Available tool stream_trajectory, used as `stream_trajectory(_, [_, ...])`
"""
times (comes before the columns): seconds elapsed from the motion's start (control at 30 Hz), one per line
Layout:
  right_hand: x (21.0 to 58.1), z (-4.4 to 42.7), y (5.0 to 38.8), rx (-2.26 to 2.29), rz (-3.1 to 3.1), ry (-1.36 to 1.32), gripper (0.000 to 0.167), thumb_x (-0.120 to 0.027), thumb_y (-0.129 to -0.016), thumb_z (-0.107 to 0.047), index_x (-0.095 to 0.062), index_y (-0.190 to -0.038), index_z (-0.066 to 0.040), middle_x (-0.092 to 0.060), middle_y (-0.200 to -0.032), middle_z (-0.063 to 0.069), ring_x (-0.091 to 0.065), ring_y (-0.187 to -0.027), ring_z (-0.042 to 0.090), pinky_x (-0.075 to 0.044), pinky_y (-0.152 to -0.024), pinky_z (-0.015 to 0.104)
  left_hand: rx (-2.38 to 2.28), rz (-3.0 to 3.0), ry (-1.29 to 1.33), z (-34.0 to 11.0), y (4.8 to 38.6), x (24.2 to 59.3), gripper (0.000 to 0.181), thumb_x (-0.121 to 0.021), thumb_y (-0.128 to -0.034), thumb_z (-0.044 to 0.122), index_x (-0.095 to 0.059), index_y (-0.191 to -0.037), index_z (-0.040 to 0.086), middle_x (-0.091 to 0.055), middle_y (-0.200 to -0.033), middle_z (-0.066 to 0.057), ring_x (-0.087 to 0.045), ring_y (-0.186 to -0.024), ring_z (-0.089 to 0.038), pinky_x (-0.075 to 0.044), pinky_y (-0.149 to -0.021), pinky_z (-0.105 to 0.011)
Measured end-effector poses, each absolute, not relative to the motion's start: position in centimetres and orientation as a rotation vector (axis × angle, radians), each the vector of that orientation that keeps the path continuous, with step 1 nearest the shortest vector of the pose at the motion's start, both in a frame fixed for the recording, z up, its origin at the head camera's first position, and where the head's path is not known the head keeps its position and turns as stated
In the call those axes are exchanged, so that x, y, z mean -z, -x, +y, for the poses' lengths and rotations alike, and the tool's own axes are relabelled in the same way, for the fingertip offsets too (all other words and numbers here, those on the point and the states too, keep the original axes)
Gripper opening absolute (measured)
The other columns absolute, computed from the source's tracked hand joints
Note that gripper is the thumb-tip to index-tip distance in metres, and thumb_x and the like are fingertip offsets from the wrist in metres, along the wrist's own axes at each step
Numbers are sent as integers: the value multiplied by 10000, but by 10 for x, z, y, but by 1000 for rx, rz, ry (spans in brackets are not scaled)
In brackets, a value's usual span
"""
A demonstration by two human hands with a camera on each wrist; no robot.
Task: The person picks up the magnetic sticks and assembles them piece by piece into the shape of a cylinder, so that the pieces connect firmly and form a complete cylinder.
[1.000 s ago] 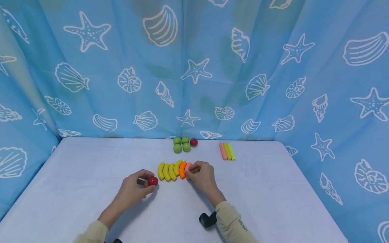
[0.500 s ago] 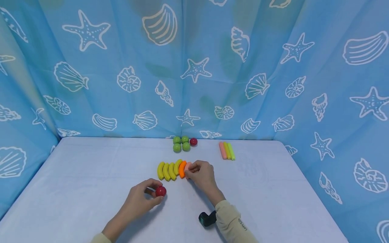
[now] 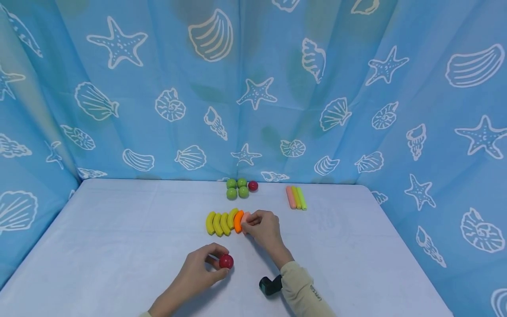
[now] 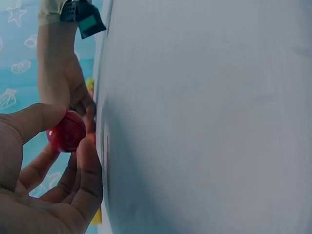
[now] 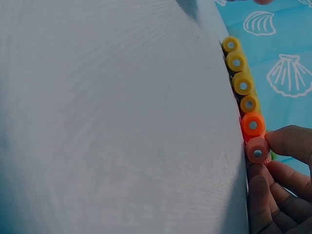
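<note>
My left hand [image 3: 201,269] pinches a shiny red ball [image 3: 226,261] between thumb and fingertips, in front of the row of curved pieces. In the left wrist view the ball [image 4: 67,131] is held off the white tabletop. My right hand [image 3: 264,230] pinches a pink curved piece [image 5: 257,150] at the right end of that row. Beside it lies an orange curved piece [image 3: 238,221], with several yellow banana-shaped pieces [image 3: 218,224] further left. Seen end-on in the right wrist view, the pieces have round holes. My right fingers hide part of the pink piece.
Several green balls [image 3: 243,192] and another red ball [image 3: 253,186] sit grouped at the table's back edge. Pink, yellow and lime sticks [image 3: 296,197] lie side by side at back right. A patterned blue curtain [image 3: 253,123] surrounds the white table [image 3: 348,246].
My left hand has carried the red ball rightward and toward me, away from the left end of the row. My right hand stays at the pink piece.
</note>
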State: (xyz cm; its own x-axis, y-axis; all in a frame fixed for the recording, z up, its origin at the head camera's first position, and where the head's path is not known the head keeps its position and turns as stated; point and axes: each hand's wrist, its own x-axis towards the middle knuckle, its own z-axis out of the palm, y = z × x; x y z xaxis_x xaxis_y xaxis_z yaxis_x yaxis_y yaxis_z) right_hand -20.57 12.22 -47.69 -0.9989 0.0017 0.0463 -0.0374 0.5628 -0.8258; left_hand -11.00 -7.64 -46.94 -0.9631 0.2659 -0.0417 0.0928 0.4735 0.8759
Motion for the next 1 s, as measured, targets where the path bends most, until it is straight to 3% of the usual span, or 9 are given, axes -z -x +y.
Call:
stream_trajectory(0.47, [466, 115, 208, -1357, -2821, 73, 163, -835, -823, -182, -700, -832, -91, -618, -668, 8, -605, -601, 154, -546, -617, 252, -1521, 2471, -275, -67, 104, 471, 398, -857, -778, 150, -665, -1124, 100, -643, -1023, 7, -586, -818, -159, -542, -722, -257])
stream_trajectory(0.7, [460, 113, 209, -1193, -2923, 195, 215, -840, -800, -208, -698, -904, -85, -599, -682, 21, -576, -607, 187, -507, -584, 273, -1509, 2456, -287, -66, 103, 470, 389, -848, -786, 145, -662, -1125, 99, -640, -1028, 6, -581, -824, -163, -539, -731, -263])
stream_trajectory(1.0, [457, 108, 208, -887, -2999, 97, 281, -850, -792, -249, -683, -930, -70, -545, -680, 30, -524, -643, 201, -470, -602, 295, -1505, 2451, -305, -68, 102, 471, 392, -851, -785, 150, -663, -1125, 101, -639, -1022, 13, -576, -817, -160, -530, -718, -259])
